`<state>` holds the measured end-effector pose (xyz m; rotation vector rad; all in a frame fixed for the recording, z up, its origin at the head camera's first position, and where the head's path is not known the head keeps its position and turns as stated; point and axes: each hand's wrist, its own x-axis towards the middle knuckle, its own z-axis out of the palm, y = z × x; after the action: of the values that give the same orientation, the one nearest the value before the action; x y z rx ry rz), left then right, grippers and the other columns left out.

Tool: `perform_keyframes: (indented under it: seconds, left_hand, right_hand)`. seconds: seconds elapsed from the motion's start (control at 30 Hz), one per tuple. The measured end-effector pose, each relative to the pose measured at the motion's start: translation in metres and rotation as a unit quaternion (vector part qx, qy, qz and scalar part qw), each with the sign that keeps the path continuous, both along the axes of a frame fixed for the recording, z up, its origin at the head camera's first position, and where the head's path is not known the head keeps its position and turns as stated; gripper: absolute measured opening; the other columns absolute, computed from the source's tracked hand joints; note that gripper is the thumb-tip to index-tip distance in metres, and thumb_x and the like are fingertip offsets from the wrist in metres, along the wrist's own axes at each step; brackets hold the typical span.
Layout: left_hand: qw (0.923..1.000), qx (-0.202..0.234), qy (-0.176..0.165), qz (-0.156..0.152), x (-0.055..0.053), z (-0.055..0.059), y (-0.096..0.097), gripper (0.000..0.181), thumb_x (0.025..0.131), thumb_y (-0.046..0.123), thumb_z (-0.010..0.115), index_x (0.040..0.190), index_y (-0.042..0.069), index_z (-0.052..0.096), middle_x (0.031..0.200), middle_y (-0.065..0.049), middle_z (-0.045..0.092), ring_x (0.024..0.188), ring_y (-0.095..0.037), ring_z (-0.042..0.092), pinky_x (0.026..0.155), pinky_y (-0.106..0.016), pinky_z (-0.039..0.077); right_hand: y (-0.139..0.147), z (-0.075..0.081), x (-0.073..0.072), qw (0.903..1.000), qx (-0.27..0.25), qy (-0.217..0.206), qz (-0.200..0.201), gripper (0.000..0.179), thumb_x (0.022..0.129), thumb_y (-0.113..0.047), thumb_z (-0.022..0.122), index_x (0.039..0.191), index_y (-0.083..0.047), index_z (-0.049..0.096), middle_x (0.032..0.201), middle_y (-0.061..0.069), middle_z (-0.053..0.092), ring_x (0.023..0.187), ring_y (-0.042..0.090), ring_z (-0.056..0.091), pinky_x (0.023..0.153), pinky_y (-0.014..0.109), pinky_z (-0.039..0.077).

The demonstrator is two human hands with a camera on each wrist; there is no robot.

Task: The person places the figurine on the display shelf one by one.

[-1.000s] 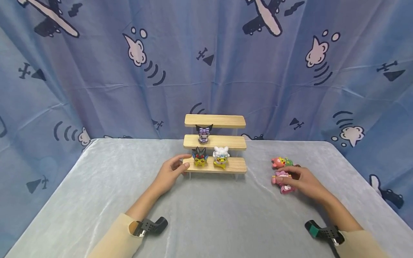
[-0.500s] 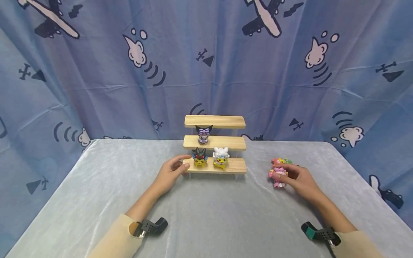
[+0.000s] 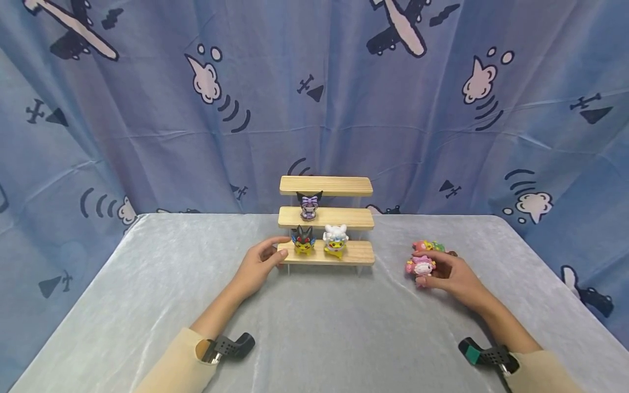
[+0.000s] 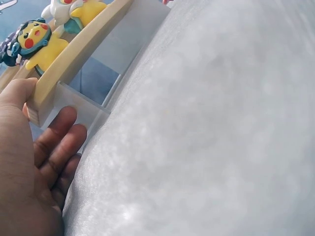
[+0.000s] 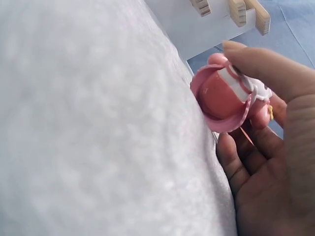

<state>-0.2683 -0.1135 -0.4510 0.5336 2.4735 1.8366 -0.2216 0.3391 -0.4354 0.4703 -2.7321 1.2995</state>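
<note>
A three-tier wooden display stand [image 3: 361, 252] with clear supports stands at mid-table. My left hand [image 3: 256, 264] grips the left end of its lowest board, thumb at the front edge and other fingers by the clear side panel [image 4: 93, 110]. On that board are a yellow figurine in a black hood [image 3: 304, 248] and one in a white hood [image 3: 336, 246]. The middle board bears a black-and-purple figurine [image 3: 309, 209]. To the right, my right hand [image 3: 459, 277] holds a pink-hooded figurine [image 5: 221, 96] between thumb and fingers, low over the cloth, its face toward the head camera.
Just behind my right hand lie more small figurines, one pink [image 3: 420, 245] and one green [image 3: 437, 247], partly hidden by the fingers. A pale cloth covers the table [image 3: 334, 327]. A blue patterned curtain [image 3: 275, 109] hangs close behind the stand.
My right hand has moved slightly left with the pink-hooded figurine, which has turned from lying down to showing its face. My left hand stays at the stand.
</note>
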Motion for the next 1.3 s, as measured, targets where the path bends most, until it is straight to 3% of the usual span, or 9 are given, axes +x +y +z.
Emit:
perform_keyframes:
  seconds: [0.17, 0.33, 0.43, 0.63, 0.83, 1.1, 1.3]
  left_hand:
    - [1.0, -0.001, 0.0, 0.001, 0.006, 0.01, 0.002, 0.037, 0.102, 0.021, 0.061, 0.136, 0.009, 0.062, 0.086, -0.025, 0.066, 0.078, -0.025, 0.064, 0.07, -0.027, 0.047]
    - [1.0, 0.001, -0.008, -0.001, 0.017, 0.027, 0.004, 0.036, 0.102, 0.017, 0.06, 0.136, 0.005, 0.062, 0.089, -0.03, 0.066, 0.082, -0.036, 0.064, 0.074, -0.031, 0.05]
    - [1.0, -0.001, -0.007, -0.002, 0.019, 0.03, 0.003, 0.036, 0.102, 0.016, 0.061, 0.135, 0.004, 0.062, 0.089, -0.031, 0.066, 0.083, -0.038, 0.064, 0.075, -0.032, 0.051]
    - [0.9999, -0.001, -0.01, -0.001, 0.02, 0.031, 0.003, 0.036, 0.102, 0.017, 0.061, 0.135, 0.005, 0.062, 0.089, -0.032, 0.066, 0.083, -0.039, 0.064, 0.074, -0.031, 0.05]
    - [1.0, 0.001, -0.008, 0.002, 0.02, 0.03, 0.004, 0.035, 0.101, 0.017, 0.061, 0.134, 0.005, 0.063, 0.085, -0.024, 0.066, 0.082, -0.036, 0.064, 0.076, -0.032, 0.05]
    - [1.0, 0.001, -0.004, 0.0, 0.021, 0.031, 0.005, 0.035, 0.101, 0.017, 0.061, 0.134, 0.004, 0.062, 0.088, -0.028, 0.066, 0.084, -0.037, 0.065, 0.077, -0.033, 0.052]
    - [1.0, -0.002, -0.007, 0.004, 0.02, 0.031, 0.006, 0.035, 0.101, 0.016, 0.061, 0.134, 0.004, 0.063, 0.088, -0.029, 0.066, 0.084, -0.039, 0.065, 0.077, -0.033, 0.052]
  right_hand:
    - [0.001, -0.001, -0.001, 0.9998, -0.008, 0.005, 0.019, 0.058, 0.083, -0.008, 0.081, 0.137, -0.003, 0.059, 0.115, -0.024, 0.059, 0.088, 0.003, 0.053, 0.071, 0.019, 0.046]
    - [0.001, 0.0, -0.001, 0.9999, -0.008, -0.004, 0.011, 0.057, 0.084, -0.01, 0.081, 0.136, -0.001, 0.059, 0.113, -0.023, 0.058, 0.089, 0.001, 0.055, 0.073, 0.019, 0.048]
    - [0.001, 0.0, -0.001, 0.9998, -0.018, -0.011, 0.009, 0.056, 0.084, -0.009, 0.081, 0.135, -0.001, 0.059, 0.114, -0.022, 0.058, 0.09, 0.0, 0.057, 0.074, 0.019, 0.05]
    - [0.0, -0.003, -0.001, 0.9992, -0.04, -0.003, 0.01, 0.052, 0.085, -0.006, 0.08, 0.132, 0.0, 0.059, 0.114, -0.022, 0.06, 0.092, -0.001, 0.059, 0.076, 0.016, 0.05]
    - [0.0, -0.004, -0.001, 0.9978, -0.059, 0.024, 0.017, 0.042, 0.089, -0.001, 0.074, 0.128, 0.003, 0.06, 0.116, -0.026, 0.062, 0.096, -0.004, 0.06, 0.08, 0.014, 0.049]
    - [0.0, -0.005, 0.0, 0.9974, -0.07, 0.015, 0.007, 0.041, 0.089, -0.002, 0.074, 0.128, 0.004, 0.06, 0.116, -0.027, 0.062, 0.097, -0.004, 0.06, 0.081, 0.012, 0.049]
    - [0.001, -0.001, -0.001, 0.9955, -0.092, 0.008, 0.021, 0.04, 0.089, 0.0, 0.073, 0.126, 0.004, 0.061, 0.119, -0.024, 0.065, 0.102, -0.005, 0.062, 0.084, 0.012, 0.049]
